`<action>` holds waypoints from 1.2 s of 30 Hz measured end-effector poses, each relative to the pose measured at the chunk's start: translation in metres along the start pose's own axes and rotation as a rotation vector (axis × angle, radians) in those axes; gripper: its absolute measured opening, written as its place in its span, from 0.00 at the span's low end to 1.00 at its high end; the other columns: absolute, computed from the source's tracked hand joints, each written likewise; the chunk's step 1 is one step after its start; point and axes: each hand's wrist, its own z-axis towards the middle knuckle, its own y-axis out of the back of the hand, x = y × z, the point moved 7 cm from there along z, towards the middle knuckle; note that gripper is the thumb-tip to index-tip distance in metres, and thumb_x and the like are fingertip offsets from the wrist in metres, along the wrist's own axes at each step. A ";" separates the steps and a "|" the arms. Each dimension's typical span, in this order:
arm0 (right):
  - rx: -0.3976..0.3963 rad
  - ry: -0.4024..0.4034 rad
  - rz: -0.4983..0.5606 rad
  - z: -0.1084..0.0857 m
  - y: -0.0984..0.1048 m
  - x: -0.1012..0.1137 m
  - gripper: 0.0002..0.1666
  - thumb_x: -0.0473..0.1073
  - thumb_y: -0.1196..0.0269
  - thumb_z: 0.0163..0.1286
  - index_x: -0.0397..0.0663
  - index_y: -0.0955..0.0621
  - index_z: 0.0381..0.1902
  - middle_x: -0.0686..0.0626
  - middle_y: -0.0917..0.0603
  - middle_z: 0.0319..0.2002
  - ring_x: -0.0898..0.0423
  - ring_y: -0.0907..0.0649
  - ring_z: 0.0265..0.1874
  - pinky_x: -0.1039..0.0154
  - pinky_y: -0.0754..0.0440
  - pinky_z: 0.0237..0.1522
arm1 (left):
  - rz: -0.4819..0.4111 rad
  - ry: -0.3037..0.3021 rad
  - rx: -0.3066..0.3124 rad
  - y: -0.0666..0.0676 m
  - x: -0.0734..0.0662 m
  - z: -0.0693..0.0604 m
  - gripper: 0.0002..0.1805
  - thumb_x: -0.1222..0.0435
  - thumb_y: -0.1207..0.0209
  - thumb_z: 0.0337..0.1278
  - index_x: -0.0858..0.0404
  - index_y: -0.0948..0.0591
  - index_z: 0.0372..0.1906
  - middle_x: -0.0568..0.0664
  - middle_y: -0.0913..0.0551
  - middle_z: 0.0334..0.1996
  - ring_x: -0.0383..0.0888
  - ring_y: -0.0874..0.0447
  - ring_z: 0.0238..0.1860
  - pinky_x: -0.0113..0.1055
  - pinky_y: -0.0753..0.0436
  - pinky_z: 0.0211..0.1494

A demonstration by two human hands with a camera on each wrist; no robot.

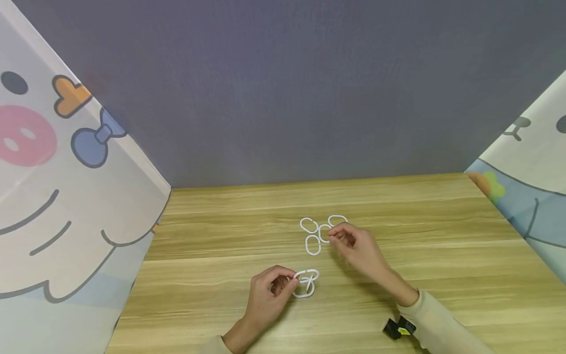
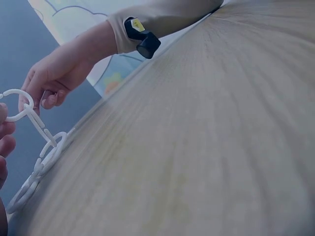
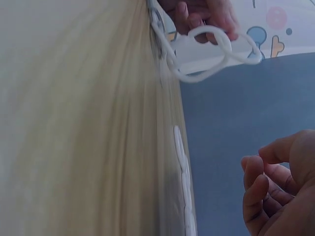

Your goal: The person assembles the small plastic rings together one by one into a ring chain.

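My left hand (image 1: 269, 292) pinches a white plastic chain link (image 1: 313, 271) between thumb and fingers, just above the wooden table. Joined to it hangs a second white link (image 1: 303, 296); the left wrist view shows the held link (image 2: 30, 101) with more white links below it. Over the table, my right hand (image 1: 360, 250) is beside a group of loose white links (image 1: 306, 245). Its fingers are loosely curled with nothing visible between them in the right wrist view, where the hand (image 3: 283, 184) is apart from the links (image 3: 184, 182).
The wooden table (image 1: 212, 226) ends at a grey back panel (image 1: 283, 98). Panels printed with cartoon animals stand at the left (image 1: 88, 196) and right (image 1: 544, 162). A small black device (image 1: 392, 328) is on the right sleeve.
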 end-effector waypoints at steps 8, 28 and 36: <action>-0.028 -0.052 -0.067 0.008 0.013 -0.018 0.07 0.27 0.27 0.73 0.39 0.11 0.45 0.47 0.11 0.33 0.63 0.21 0.22 0.69 0.23 0.20 | 0.003 0.005 0.004 0.000 0.001 0.000 0.08 0.78 0.26 0.61 0.64 0.11 0.40 0.50 0.09 0.32 0.29 0.22 0.28 0.22 0.27 0.22; -0.068 -0.053 -0.245 0.017 0.032 -0.049 0.09 0.29 0.20 0.64 0.40 0.09 0.39 0.47 0.09 0.33 0.66 0.22 0.23 0.70 0.24 0.25 | 0.007 -0.002 -0.005 -0.001 0.001 -0.001 0.10 0.79 0.26 0.61 0.62 0.11 0.40 0.49 0.10 0.30 0.29 0.24 0.26 0.23 0.28 0.21; -0.076 -0.053 -0.291 0.017 0.033 -0.059 0.09 0.32 0.18 0.63 0.44 0.08 0.38 0.47 0.10 0.36 0.65 0.22 0.25 0.69 0.24 0.29 | 0.014 -0.008 0.000 0.000 -0.001 0.000 0.10 0.78 0.26 0.61 0.62 0.11 0.40 0.49 0.10 0.30 0.29 0.24 0.26 0.23 0.28 0.21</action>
